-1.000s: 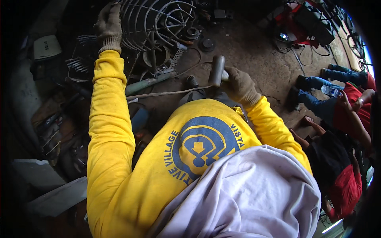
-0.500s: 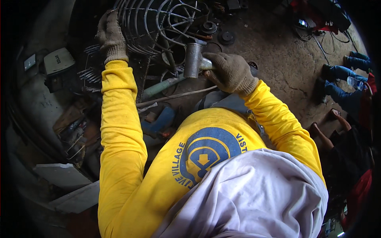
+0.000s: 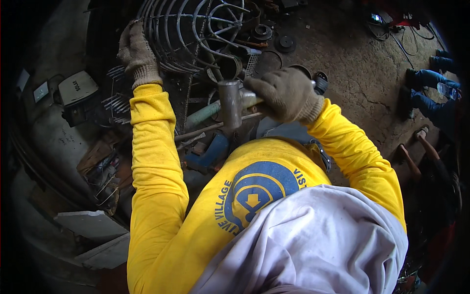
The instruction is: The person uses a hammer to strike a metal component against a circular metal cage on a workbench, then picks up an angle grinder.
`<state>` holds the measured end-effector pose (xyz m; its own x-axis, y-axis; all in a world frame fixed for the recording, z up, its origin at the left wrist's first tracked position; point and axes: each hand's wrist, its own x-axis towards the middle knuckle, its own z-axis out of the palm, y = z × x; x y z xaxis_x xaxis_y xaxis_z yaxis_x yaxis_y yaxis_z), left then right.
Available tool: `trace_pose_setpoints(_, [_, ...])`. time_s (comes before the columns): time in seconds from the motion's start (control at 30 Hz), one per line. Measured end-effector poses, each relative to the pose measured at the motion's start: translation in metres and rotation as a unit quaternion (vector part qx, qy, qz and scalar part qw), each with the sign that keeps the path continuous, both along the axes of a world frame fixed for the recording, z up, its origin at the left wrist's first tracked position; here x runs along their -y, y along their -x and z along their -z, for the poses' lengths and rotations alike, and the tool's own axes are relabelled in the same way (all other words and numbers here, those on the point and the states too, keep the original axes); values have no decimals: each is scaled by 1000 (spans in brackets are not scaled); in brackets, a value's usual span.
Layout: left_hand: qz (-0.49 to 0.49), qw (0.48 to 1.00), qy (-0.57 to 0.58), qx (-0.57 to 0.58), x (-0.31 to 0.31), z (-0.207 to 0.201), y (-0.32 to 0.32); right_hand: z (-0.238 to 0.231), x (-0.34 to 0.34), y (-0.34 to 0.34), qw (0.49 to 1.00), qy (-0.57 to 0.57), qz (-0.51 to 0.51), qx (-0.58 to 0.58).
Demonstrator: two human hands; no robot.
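My right hand, in a brown knitted glove, is closed round the handle of a hammer. The hammer has a thick cylindrical metal head, held up in front of my belly, above the clutter. At the upper left, my gloved left hand is closed on the side of a rounded cage of bent metal bars; its fingertips are partly hidden. The cage lies over a dark metal surface. Below the hammer runs a green pipe beside a thin rod.
Round metal parts lie on the earth floor past the cage. Left are a pale box and bundled metal rods. A blue object sits near my body. People's legs and cables are at the right.
My right hand has brought the hammer down, closer to my body and slightly left. The left hand stays at the cage. The whole view has shifted a little.
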<state>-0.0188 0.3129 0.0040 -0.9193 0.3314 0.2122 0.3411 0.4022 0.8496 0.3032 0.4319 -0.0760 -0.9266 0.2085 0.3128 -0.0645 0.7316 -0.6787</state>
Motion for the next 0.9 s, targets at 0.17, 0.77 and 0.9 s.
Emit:
trace_pose_setpoints(0.17, [-20,1000,-22,-2,-1,-1,-6,14,0,7,999,-6,51,11])
trace_pose_setpoints(0.77, [-12,999,-30,30,1,-1,-4,21,5,-10,1000,-1,20,-4])
trace_pose_setpoints(0.9, [-16,999,-14,24,-1,-2,-4,16,-1,-7,999,-12,8,-33])
